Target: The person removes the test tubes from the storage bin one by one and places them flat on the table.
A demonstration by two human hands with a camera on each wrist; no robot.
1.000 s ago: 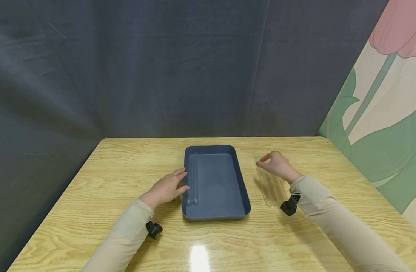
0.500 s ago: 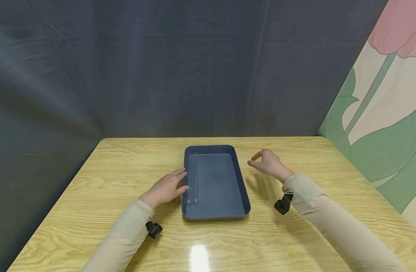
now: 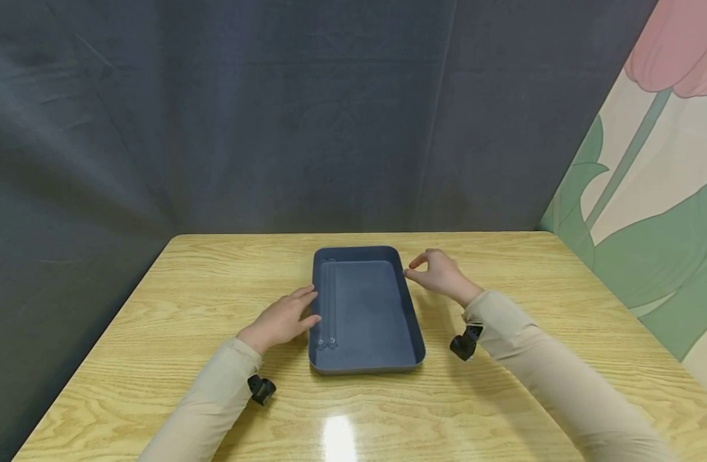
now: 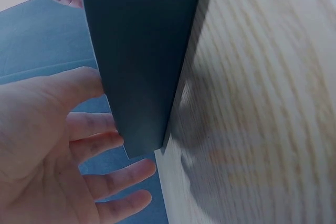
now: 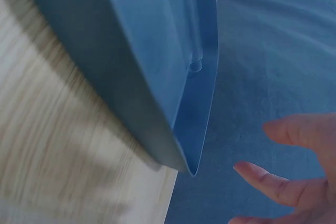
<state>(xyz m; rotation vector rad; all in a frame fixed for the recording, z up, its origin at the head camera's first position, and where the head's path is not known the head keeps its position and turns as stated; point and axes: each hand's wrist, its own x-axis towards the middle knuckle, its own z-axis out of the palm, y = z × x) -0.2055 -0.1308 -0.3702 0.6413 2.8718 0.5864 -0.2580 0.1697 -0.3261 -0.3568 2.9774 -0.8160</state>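
A dark blue-grey rectangular tray [image 3: 376,308] lies on the wooden table in the head view. Two clear tubes [image 3: 328,301], rounded at the near end, lie lengthwise along its left wall; the right wrist view shows one tube end [image 5: 195,65]. My left hand [image 3: 281,321] touches the tray's left rim with fingers extended; in the left wrist view, thumb and fingers [image 4: 86,82] meet the rim. Beside the far part of the right rim hovers my right hand [image 3: 440,274]. Its thumb and index finger are spaced apart, and nothing shows between them in the right wrist view.
A light wooden table [image 3: 215,276] carries the tray. Behind it hangs a dark curtain [image 3: 307,128], and a wall painted with flowers [image 3: 648,256] stands at the right. Each wrist wears a small black camera [image 3: 464,343].
My right hand has moved left, from over clear tubes on the table to the tray's right rim. Those tubes are no longer visible there. The left hand and tray stay in place.
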